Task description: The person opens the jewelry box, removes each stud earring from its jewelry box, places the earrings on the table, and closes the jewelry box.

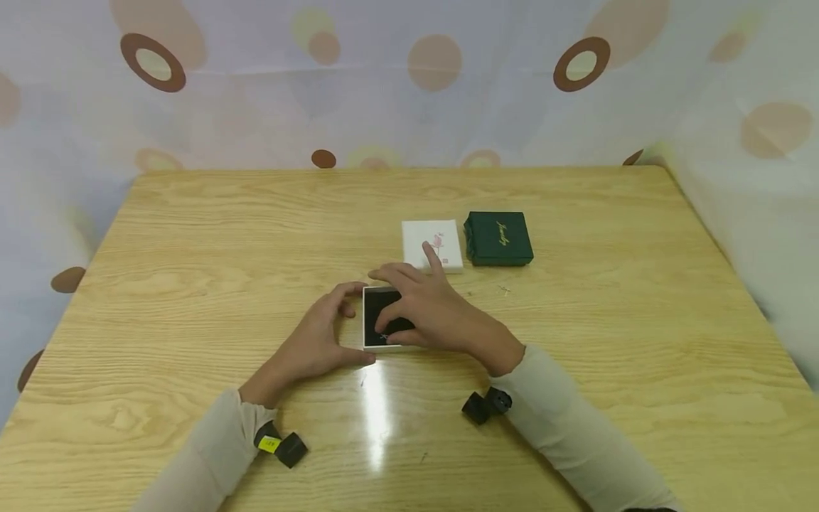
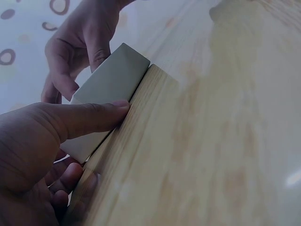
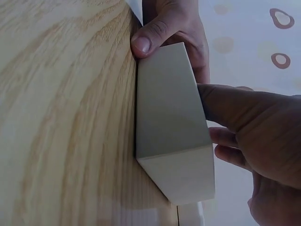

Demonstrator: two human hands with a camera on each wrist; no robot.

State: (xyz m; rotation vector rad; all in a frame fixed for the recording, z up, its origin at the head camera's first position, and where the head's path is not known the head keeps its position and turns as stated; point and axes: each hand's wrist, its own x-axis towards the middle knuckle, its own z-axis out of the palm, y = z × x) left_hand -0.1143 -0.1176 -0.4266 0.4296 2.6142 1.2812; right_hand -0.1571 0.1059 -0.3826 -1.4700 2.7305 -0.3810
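A small white box (image 1: 371,348) with a black lining (image 1: 374,313) stands uncovered on the table. My left hand (image 1: 316,334) grips its left side, thumb at the front wall and fingers by the back corner. From the right my right hand (image 1: 441,309) reaches over the box and covers its right part. Its thumb and index finger are down at the lining, pinching a small silvery piece of jewellery (image 1: 384,336); its exact kind is too small to tell. In the right wrist view, the box's outer wall (image 3: 171,103) hides the fingertips.
Behind the box lies a white square lid or box (image 1: 422,238) with a pink flower print. To its right sits a dark green jewelry box (image 1: 505,242) with gold lettering and a ribbon. Tiny shiny bits (image 1: 505,290) lie on the wooden table (image 1: 256,235). A patterned curtain hangs behind.
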